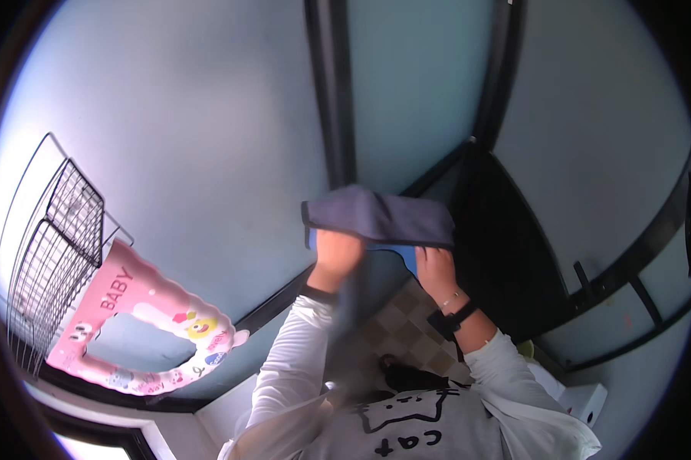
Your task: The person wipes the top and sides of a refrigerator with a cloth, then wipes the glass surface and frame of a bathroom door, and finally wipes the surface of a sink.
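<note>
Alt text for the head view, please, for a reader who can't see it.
A person's left hand and right hand hold a dark-edged grey-and-blue cloth before black-framed pale panels. At left, a pink inflatable frame is beside a black wire basket.

Pink balloon frame (92,326): one short word in large, dark reddish capitals on its upper left side.
Balloon's right side: a smaller word in pink letters, beside a yellow cartoon figure (202,329).
Balloon's lower edge: small reddish lettering, partly blurred.
Grey shirt (345,441): one short word in thick black letters, seen upside down.
</note>
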Demonstrator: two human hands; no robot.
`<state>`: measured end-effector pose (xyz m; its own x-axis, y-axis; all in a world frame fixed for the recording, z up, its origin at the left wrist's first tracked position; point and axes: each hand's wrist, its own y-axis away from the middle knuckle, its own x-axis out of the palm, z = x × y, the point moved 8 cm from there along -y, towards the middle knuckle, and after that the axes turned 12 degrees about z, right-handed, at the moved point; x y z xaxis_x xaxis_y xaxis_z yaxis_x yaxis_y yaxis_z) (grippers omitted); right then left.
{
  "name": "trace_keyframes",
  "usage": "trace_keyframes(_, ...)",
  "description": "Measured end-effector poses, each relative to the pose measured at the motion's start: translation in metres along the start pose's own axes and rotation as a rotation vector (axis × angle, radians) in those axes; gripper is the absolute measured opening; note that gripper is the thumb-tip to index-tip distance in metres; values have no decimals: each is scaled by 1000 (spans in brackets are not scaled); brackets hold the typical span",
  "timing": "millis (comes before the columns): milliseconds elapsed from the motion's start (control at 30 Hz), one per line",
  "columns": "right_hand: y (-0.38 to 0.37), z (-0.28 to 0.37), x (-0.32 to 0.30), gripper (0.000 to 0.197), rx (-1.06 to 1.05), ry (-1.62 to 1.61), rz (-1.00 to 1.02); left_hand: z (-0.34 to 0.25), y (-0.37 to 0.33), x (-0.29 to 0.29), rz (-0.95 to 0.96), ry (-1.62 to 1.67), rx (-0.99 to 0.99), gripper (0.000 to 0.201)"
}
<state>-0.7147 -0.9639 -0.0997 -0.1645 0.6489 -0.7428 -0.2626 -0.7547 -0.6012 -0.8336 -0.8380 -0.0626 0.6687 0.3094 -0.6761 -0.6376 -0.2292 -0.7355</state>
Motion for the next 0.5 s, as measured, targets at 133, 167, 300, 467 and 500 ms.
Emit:
trace_keyframes(133, 60, -19, -60, 29, 48, 127, 21, -79, -6, -13, 60, 135, 179, 46)
trace_keyframes(167, 72, -22, -88, 32, 71, 115, -16, -98, -10, -22, 24, 238, 240, 46)
trace_keyframes(300, 112, -43, -211, 28, 155, 194, -284, -191, -45, -49, 47, 534, 371, 43)
trace_keyframes(467, 185, -131, -322, 36, 244, 508, -601, -323, -89, -71, -134, 724, 531, 40)
trace_keyframes(500, 191, -144, -337, 36, 242, 519, -605, -344, -98, -68, -143, 730, 535, 40)
